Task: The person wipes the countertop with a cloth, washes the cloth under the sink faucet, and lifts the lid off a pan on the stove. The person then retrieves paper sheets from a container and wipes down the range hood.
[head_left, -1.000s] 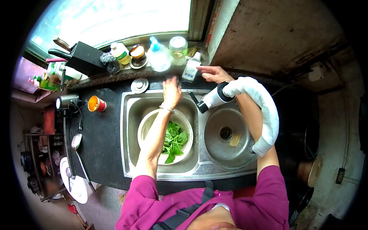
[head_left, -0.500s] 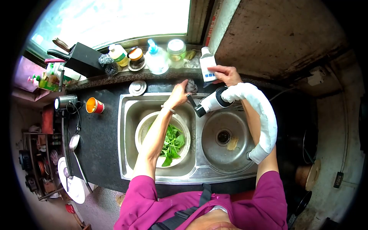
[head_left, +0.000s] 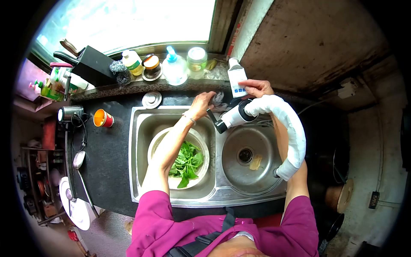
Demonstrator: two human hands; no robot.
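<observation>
Behind the sink, my left hand [head_left: 203, 104] is closed on a grey cloth [head_left: 219, 101] lying on the dark counter. My right hand [head_left: 258, 88] pinches the lower end of a white bottle [head_left: 237, 79] with blue marks, held upright above the ledge's edge. Below my left forearm, green leaves [head_left: 187, 162] lie in a white strainer bowl [head_left: 204, 150] in the left basin. The faucet [head_left: 233, 118], with a white-wrapped hose, stands between my hands and reaches over the right basin [head_left: 233, 167].
A pump bottle [head_left: 174, 70], a glass jar [head_left: 197, 61], a yellow bottle [head_left: 132, 63] and a knife block [head_left: 92, 66] line the window ledge. An orange cup [head_left: 103, 118], a metal lid [head_left: 151, 100] and a ladle [head_left: 79, 160] are on the left.
My right hand has taken hold of the white bottle and moved it right, off its earlier place. My left hand has shifted right with the grey cloth along the counter.
</observation>
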